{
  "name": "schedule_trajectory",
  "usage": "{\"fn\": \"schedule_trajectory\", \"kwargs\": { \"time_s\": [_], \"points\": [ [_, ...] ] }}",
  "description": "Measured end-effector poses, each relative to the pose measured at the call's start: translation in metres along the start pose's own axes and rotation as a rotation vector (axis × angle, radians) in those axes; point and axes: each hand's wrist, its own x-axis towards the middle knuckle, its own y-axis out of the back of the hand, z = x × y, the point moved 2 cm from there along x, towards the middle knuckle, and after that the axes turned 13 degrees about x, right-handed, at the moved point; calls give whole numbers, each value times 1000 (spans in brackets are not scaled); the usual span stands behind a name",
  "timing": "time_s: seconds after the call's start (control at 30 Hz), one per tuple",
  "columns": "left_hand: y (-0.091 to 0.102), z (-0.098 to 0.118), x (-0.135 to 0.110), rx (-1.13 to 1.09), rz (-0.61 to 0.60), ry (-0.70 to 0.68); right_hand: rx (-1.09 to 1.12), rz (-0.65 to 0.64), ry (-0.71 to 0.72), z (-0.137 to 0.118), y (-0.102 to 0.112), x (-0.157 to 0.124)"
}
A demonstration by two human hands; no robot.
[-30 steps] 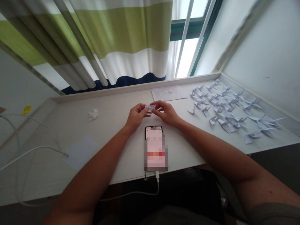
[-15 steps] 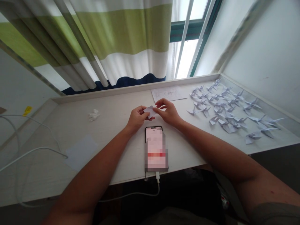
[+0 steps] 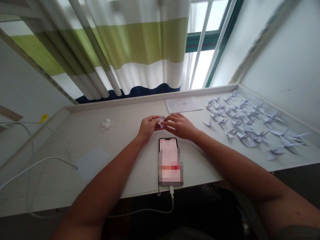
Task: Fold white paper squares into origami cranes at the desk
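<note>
Above the phone (image 3: pixel 170 160), I pinch a small paper piece (image 3: pixel 161 121) between left hand (image 3: pixel 148 128) and right hand (image 3: pixel 181 126), mid-fold; next crease needs firm fingertip pressure.

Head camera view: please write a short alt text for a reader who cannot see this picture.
Two bare hands, left hand and right hand, pinch a small folded piece of paper between them above a white desk. A phone on a charging cable lies just below the hands, and many folded paper cranes lie on the right.

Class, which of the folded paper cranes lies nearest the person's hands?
The crane at the left edge of the flock, closest to the right hand; the others lie farther right.
</note>
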Motion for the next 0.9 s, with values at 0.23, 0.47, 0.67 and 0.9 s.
{"fn": "schedule_trajectory", "kwargs": {
  "time_s": [0.23, 0.47, 0.67, 0.9],
  "points": [
    [1, -3, 3, -68, -68, 15, -54, 16, 54, -2, 0, 3],
    [-1, -4, 1, -217, -252, -38, 7, 129, 43, -3, 11, 6],
    [0, -11, 3, -238, -319, -100, 204, 196, -62, -1, 12, 3],
    [1, -14, 6, -198, -307, -103, 439, 261, -199, 0, 9, 0]
  ]
}}
